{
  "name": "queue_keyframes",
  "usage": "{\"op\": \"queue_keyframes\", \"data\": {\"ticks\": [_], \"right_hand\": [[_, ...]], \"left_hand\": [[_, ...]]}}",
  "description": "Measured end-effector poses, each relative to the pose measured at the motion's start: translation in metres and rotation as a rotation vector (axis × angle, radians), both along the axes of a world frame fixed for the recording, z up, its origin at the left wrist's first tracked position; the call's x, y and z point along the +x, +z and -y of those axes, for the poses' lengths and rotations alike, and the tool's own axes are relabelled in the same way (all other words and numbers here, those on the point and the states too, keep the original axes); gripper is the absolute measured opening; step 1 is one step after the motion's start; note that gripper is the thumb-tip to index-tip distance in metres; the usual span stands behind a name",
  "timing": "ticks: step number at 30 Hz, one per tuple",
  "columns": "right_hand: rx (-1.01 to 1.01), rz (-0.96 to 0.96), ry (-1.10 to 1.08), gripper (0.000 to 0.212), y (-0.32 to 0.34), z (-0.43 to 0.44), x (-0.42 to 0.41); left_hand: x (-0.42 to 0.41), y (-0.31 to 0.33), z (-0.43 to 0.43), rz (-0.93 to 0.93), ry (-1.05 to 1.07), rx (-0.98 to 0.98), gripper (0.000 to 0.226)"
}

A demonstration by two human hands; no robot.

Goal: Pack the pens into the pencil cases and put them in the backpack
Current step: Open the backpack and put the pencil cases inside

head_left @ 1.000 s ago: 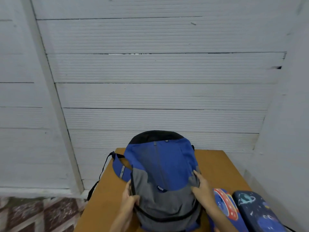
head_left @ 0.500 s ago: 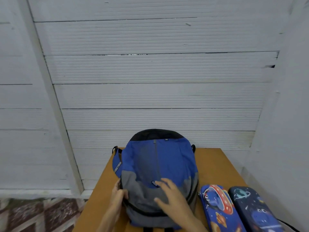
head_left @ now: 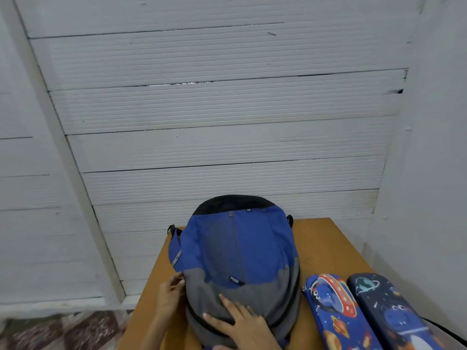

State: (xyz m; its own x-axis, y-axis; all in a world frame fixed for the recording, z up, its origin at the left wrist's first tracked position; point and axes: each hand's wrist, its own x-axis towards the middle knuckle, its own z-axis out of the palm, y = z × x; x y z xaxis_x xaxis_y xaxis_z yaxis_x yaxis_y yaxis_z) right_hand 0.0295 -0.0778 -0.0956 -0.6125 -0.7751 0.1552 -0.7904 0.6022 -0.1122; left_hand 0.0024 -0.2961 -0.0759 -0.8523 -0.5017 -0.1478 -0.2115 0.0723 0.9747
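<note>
The backpack (head_left: 242, 248) lies on the table (head_left: 328, 248), with the blue pencil case (head_left: 331, 309) and dark pencil case (head_left: 394, 311) just right of it. The right hand (head_left: 240, 324) rests spread on its near grey panel. The left hand (head_left: 170, 294) touches its left edge; whether it grips cannot be told.

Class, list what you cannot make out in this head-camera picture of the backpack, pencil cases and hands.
Head view only:
Inside of the backpack: covered by its own fabric.
Contents of the saucer pencil case and dark pencil case: both closed; near ends cut off by the bottom edge.
Whether the left hand grips the backpack's side: blurred.
Wrist of the right hand: cut off below.
</note>
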Motion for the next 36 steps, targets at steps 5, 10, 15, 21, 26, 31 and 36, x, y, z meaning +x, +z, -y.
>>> {"op": "queue_keyframes", "data": {"ticks": [5, 10, 15, 21, 26, 31, 36], "right_hand": [[-0.065, 0.049, -0.124, 0.066, 0.0, 0.002, 0.006], [-0.144, 0.084, 0.012, 0.055, -0.004, 0.001, 0.01], [-0.111, 0.151, -0.138, 0.07, -0.006, 0.003, 0.007], [-0.117, 0.139, -0.176, 0.062, -0.009, 0.005, 0.009], [-0.088, 0.127, -0.115, 0.057, -0.008, 0.005, 0.015], [-0.102, 0.055, -0.189, 0.062, -0.012, 0.005, 0.013], [-0.078, 0.095, -0.221, 0.069, -0.012, 0.006, 0.016]], "left_hand": [[-0.011, -0.044, 0.028, 0.055, 0.084, -0.098, 0.017], [0.014, -0.016, 0.018, 0.042, 0.109, -0.183, 0.017], [0.036, -0.002, 0.01, 0.041, 0.118, -0.278, 0.009], [0.065, -0.001, -0.001, 0.016, 0.106, -0.282, 0.01], [0.085, -0.012, -0.01, 0.076, 0.067, -0.231, 0.006], [0.101, -0.023, -0.025, 0.062, 0.08, -0.136, 0.011], [0.1, -0.027, -0.043, 0.072, 0.046, -0.097, 0.017]]}}
